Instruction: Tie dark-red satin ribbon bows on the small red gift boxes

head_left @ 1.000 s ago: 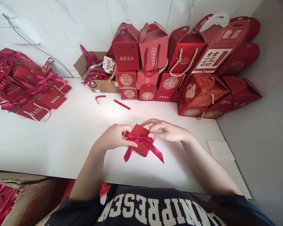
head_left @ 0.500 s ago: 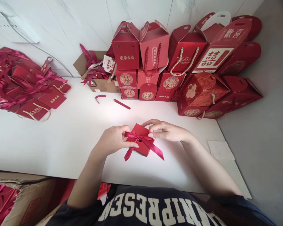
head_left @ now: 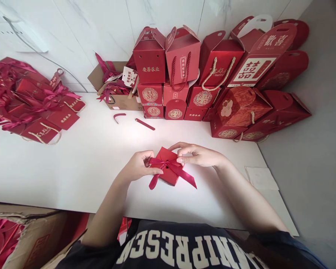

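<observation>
A small red box [head_left: 170, 178] sits on the white table, with a crimson ribbon [head_left: 184, 175] tied in a bow across its top. The two ribbon tails hang over the near side of the box. On the left, my left hand [head_left: 140, 164] pinches the bow's left loop between thumb and fingers. Opposite it, my right hand [head_left: 197, 155] pinches the right loop, its index finger and thumb closed on the ribbon while other fingers reach behind the box.
Stacked red gift boxes [head_left: 149, 59] line the back wall. Beside them is an open cardboard box [head_left: 126, 102] of ribbons. Two red strips [head_left: 145, 124] lie ahead of my hands. Ribboned boxes [head_left: 39, 129] pile up at left; a carton [head_left: 39, 239] stands below the table edge.
The ribbon tails have shifted slightly, the left one curling more and the right one swinging a little outward. Both hands keep hold of the bow, with my left fingers moved slightly.
</observation>
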Demonstrator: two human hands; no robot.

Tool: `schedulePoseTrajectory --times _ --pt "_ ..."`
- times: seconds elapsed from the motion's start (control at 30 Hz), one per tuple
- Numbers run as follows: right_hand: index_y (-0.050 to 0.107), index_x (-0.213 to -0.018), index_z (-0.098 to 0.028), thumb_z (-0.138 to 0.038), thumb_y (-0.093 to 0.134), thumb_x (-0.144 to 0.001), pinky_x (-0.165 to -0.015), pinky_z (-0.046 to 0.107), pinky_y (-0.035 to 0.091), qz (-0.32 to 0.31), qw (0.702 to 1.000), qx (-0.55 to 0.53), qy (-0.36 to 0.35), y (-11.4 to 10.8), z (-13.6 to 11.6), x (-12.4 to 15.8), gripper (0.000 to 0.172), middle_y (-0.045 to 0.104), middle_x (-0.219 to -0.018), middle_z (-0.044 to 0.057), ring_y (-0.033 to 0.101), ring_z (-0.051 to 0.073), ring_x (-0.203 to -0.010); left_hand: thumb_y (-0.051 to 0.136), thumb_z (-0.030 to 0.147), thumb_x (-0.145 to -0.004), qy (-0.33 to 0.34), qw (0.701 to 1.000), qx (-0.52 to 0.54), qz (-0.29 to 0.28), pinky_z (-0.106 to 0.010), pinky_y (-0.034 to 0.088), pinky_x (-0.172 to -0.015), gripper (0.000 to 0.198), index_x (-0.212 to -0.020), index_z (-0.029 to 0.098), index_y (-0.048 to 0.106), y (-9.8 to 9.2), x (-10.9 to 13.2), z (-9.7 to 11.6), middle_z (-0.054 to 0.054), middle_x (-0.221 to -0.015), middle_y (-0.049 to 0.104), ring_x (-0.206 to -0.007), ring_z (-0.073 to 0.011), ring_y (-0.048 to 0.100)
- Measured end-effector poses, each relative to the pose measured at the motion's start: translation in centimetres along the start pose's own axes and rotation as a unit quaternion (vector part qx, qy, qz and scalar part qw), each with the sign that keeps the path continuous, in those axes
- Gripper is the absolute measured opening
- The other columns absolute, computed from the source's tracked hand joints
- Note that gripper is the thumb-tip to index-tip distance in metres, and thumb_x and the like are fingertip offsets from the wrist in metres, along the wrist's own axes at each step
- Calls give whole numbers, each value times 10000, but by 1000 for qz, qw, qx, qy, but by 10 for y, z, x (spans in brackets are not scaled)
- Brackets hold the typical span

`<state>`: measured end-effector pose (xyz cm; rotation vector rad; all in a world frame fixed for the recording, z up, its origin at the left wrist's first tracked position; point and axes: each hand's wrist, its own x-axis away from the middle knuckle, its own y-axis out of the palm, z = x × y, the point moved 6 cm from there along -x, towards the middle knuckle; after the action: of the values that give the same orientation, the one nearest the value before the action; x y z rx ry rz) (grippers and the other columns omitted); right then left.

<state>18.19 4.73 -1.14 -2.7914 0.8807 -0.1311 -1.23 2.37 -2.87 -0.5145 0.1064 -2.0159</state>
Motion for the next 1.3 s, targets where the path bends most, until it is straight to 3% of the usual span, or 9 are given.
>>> schedulePoseTrajectory --times 0.43,0.57,0.73,0.83,0.9,0.97,1.13,1.23,1.3 --pt "620 -1048 -200 -487 570 -899 -942 347 441 67 997 6 37 -10 -6 6 328 578 -1277 87 575 200 -1095 673 394 -808 45 992 113 -13 -225 399 -548 298 -756 181 471 -1 -3 5 41 -631 522 -558 -95 505" --pt "582 -1143 -222 -522 519 -912 -885 345 454 136 986 44 91 -21 10 9 384 645 -1117 59 591 192 -1006 664 389 -816 76 991 53 92 -235 429 -608 375 -1108 243 481 -13 4 12 59 -699 475 -621 -105 523" --pt "622 -805 -177 -516 455 -930 -738 314 470 130 979 59 144 -28 36 10 397 669 -778 35 625 166 -742 581 434 -871 58 952 -102 282 -334 458 -805 354 -1155 244 487 -18 39 14 -26 -934 592 -887 -184 595" --pt "636 -783 -158 -487 477 -927 -696 303 482 14 988 -29 152 -14 46 5 393 714 -778 58 662 164 -707 638 469 -816 51 941 -151 298 -454 434 -975 637 -1361 266 378 8 57 13 -106 -1246 563 -1171 -281 545" --pt "663 -825 -152 -451 518 -917 -719 298 487 -38 987 -64 145 -7 48 4 345 744 -853 70 681 168 -771 794 494 -637 56 946 -198 252 -536 366 -1070 1140 -1520 299 98 30 59 10 -149 -1507 343 -1374 -371 362" --pt "689 -878 -155 -398 586 -888 -771 290 486 -65 983 -104 135 -1 51 4 265 751 -948 69 679 167 -874 829 468 -589 67 940 -233 242 -576 285 -1129 1314 -1534 314 -71 38 56 5 -150 -1604 135 -1456 -406 191" --pt "689 -884 -138 -362 725 -784 -693 266 507 0 961 -240 137 3 75 2 248 733 -974 91 675 165 -848 733 366 -725 77 925 -177 326 -543 285 -1148 1229 -1515 253 -201 -12 45 -13 -175 -1621 -7 -1469 -373 188" --pt "658 -881 -155 -405 713 -790 -706 270 527 75 952 -270 122 -1 88 1 271 716 -973 82 671 151 -832 627 261 -783 45 955 -161 244 -503 347 -1123 944 -1552 270 79 -38 34 -21 -125 -1598 222 -1443 -337 288" --pt "641 -889 -165 -420 710 -789 -742 281 536 115 944 -290 110 -5 93 1 282 703 -1008 85 671 153 -858 527 159 -780 30 957 -137 255 -480 378 -1106 769 -1503 275 293 -51 33 -17 -99 -1519 401 -1386 -304 402"
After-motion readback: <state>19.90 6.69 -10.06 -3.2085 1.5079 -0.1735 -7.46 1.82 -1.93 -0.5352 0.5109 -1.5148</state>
